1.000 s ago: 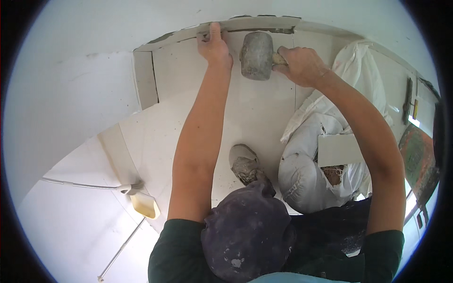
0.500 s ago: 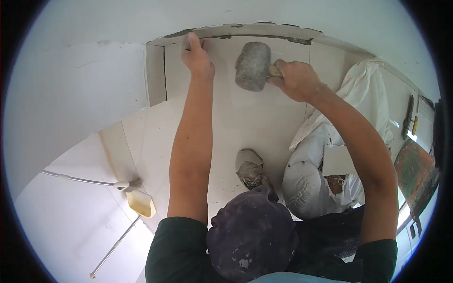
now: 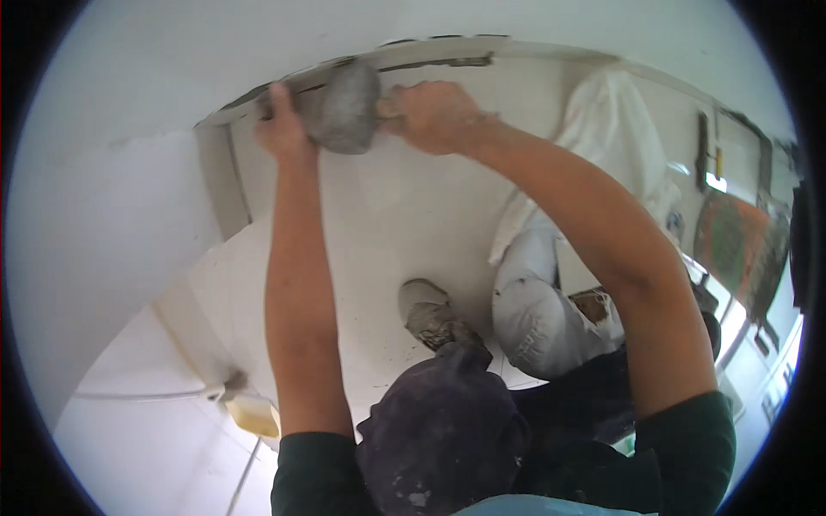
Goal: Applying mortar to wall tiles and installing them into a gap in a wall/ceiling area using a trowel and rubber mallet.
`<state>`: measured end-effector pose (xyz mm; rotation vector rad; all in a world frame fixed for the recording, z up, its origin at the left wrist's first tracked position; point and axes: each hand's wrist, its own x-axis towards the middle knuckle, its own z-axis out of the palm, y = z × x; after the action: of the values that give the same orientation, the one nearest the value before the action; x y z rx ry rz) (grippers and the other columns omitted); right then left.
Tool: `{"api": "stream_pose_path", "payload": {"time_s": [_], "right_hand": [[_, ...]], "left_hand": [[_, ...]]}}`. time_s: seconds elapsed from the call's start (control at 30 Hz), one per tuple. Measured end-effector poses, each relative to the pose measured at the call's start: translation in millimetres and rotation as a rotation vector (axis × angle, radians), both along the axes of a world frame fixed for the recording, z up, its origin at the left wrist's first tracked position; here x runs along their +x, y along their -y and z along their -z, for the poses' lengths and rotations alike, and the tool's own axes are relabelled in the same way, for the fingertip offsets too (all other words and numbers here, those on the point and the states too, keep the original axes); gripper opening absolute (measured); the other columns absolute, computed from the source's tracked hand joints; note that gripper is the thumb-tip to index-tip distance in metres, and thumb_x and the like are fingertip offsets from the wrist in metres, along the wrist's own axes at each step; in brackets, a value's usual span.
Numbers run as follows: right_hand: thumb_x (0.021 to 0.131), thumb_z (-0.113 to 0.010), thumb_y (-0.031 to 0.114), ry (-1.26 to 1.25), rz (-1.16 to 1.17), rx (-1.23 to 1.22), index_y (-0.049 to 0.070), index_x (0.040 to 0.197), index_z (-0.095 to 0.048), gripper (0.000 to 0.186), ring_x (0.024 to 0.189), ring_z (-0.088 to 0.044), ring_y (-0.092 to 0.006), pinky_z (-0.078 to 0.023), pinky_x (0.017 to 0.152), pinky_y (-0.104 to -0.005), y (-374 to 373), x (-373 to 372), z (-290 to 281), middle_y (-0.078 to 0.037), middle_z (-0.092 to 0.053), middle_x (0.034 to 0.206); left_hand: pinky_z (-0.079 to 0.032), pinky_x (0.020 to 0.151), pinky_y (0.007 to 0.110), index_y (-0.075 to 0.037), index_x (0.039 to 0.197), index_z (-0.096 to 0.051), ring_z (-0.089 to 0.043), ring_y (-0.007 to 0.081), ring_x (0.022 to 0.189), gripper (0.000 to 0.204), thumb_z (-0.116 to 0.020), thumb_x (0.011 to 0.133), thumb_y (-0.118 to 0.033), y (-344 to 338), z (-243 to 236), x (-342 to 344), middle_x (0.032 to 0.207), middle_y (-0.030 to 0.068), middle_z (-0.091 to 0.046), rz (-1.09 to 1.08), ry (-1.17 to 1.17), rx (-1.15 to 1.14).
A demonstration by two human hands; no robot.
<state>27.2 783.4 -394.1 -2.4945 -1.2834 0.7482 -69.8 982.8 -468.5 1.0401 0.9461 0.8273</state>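
My left hand (image 3: 282,120) is closed on a narrow pale tile strip (image 3: 437,52) along the base of the curved white wall, its thumb upright. My right hand (image 3: 434,116) grips the short handle of a mallet with a grey, dirty, blurred head (image 3: 348,112). The head is just right of my left hand, over the strip; whether it touches cannot be told. A short upright edge piece (image 3: 222,185) stands at the strip's left end. Dark gaps run along the strip. Large pale tiles (image 3: 379,224) lie below my hands.
A white cloth sack (image 3: 542,327) lies beside my right arm. My shoe (image 3: 426,314) is below my hands. A stained orange-green board (image 3: 731,249) and dark tools (image 3: 703,146) are at the right. A yellow scoop (image 3: 254,417) and thin metal poles (image 3: 138,397) are at lower left.
The mallet and my right hand have swung left to beside my left hand. My left hand sits further left in the picture, and the whole view has shifted slightly.
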Motion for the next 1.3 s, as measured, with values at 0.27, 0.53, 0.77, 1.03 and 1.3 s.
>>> {"api": "stream_pose_path", "payload": {"time_s": [0.27,0.53,0.77,1.03,1.3], "right_hand": [[0.086,-0.060,0.042,-0.020,-0.037,0.017,0.003,0.092,-0.057,0.040,0.080,-0.064,-0.0367,-0.050,0.072,-0.0462,29.9,20.8,-4.4,-0.019,-0.066,0.082],[0.083,-0.061,0.040,0.029,-0.275,-0.150,0.004,0.093,-0.055,0.038,0.073,-0.064,-0.0347,-0.050,0.065,-0.0460,163.3,16.7,-28.4,-0.015,-0.064,0.077],[0.079,-0.066,0.037,0.017,-0.206,-0.348,0.005,0.092,-0.055,0.036,0.071,-0.064,-0.0340,-0.049,0.063,-0.0449,275.4,27.6,-65.8,-0.012,-0.063,0.074],[0.081,-0.064,0.041,0.021,0.007,-0.297,0.005,0.091,-0.056,0.038,0.073,-0.064,-0.0345,-0.050,0.068,-0.0453,359.5,27.3,-102.2,-0.014,-0.063,0.074],[0.085,-0.058,0.045,0.020,0.136,-0.363,0.007,0.094,-0.056,0.039,0.076,-0.064,-0.0348,-0.050,0.068,-0.0459,413.8,34.6,-76.8,-0.015,-0.065,0.081]], "left_hand": [[-0.050,0.090,0.034,0.010,0.122,-0.047,-0.056,0.0228,0.105,0.046,-0.063,0.091,-0.020,6.7,-5.1,3.9,0.120,0.0150,-0.053,-0.062,-0.054,-0.075],[-0.038,0.050,0.026,-0.004,0.080,-0.060,-0.048,0.0112,0.055,0.029,-0.061,0.091,-0.031,97.3,-11.0,24.2,0.066,0.0012,-0.053,0.142,-0.251,-0.085],[-0.041,0.048,0.027,0.002,0.088,-0.061,-0.052,0.0118,0.058,0.022,-0.062,0.086,-0.020,208.3,-8.9,105.9,0.074,0.0050,-0.059,0.657,-0.397,-0.096],[-0.045,0.055,0.033,0.000,0.097,-0.064,-0.057,0.0165,0.059,0.031,-0.065,0.080,-0.027,280.1,-32.7,148.9,0.067,0.0086,-0.060,1.083,-0.363,0.203],[-0.048,0.069,0.042,0.001,0.120,-0.057,-0.063,0.0316,0.075,0.055,-0.062,0.083,-0.040,299.3,-65.0,101.1,0.077,0.0140,-0.066,1.330,-0.659,0.993]]}}
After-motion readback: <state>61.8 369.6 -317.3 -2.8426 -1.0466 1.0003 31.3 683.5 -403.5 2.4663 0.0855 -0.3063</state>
